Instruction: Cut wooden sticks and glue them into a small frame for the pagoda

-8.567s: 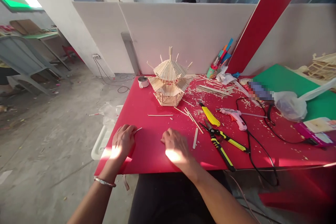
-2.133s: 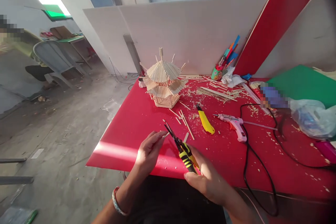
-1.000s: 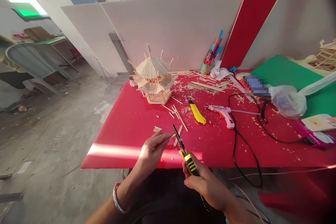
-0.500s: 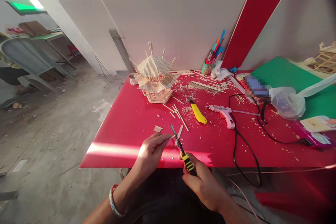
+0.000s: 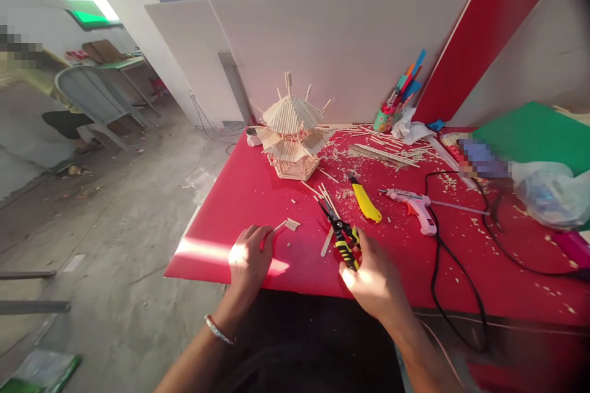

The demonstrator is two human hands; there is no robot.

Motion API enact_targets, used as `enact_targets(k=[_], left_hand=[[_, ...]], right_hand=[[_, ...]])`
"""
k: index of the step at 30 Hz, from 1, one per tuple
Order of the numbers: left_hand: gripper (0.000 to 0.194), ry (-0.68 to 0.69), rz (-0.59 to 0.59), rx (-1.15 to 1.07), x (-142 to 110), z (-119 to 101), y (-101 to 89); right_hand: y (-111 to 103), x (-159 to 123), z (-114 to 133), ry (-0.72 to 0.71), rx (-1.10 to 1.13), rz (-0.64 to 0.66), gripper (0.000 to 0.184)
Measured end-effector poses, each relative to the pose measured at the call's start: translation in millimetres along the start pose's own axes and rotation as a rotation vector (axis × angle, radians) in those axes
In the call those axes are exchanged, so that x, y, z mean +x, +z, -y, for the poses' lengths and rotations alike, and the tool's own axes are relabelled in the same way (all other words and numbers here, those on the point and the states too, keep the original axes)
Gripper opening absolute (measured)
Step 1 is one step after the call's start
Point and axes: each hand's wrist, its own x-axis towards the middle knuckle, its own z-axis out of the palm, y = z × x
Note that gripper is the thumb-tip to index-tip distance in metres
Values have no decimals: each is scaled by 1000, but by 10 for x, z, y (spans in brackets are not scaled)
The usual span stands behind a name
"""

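Near the front edge of the worktop (image 5: 221, 215), the left hand (image 5: 250, 256) pinches a short stick (image 5: 279, 226).
It slants rightward toward the back edge, tip at a small stick panel (image 5: 292, 225), contact unclear; the right hand (image 5: 375, 273), farther off, clasps the cutters (image 5: 340, 228).

Red desk (image 5: 239, 196) is kinda messy tbh: stick pagoda (image 5: 295, 138) toward the back, green tub (image 5: 382, 121), loose sticks (image 5: 387, 155), wood scraps (image 5: 292, 225) scattered about, yellow utility knife (image 5: 367, 202), pink glue gun (image 5: 420, 206) beside it.

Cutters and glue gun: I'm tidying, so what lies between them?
The head view shows the yellow knife between the cutters and glue gun, plus pale scraps.
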Motion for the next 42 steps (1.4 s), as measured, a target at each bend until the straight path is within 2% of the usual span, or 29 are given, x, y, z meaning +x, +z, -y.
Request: enact_targets(k=[3,10,15,24,32,42], left_hand=[[25,32,-53,102,27,32,91],[20,-46,3,240,55,-46,192],[15,-100,37,282,51,-119,183],[16,-102,38,346,38,-177,159],[16,-117,92,460,52,-228,142],[15,-108,111,412,95,-251,150]], right_hand=[[108,-8,34,-69,-141,-65,66],[147,-31,56,-146,-227,-157,67],[139,-36,44,-174,-207,-163,66],[118,-46,61,-169,-208,-156,63],[103,-42,73,-167,-196,-152,62],[128,-50,52,-180,-202,-157,63]])
